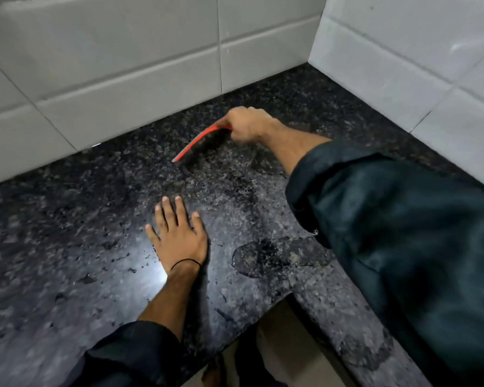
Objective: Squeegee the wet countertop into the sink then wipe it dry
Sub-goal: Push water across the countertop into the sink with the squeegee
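A dark speckled granite countertop [67, 233] fills the view, wet with droplets and a puddle [274, 255] near its front edge. My right hand [249, 124] is closed on a red squeegee [199, 142], whose blade edge rests on the counter near the back wall. My left hand [179, 233] lies flat on the counter with fingers spread, holding nothing, in front of the squeegee. No sink is in view.
White tiled walls [123, 65] meet in a corner at the back right [403, 65]. The counter forms an L with an inner front corner [288, 294]; floor shows below it. A bright light glare [148, 272] sits left of my left wrist.
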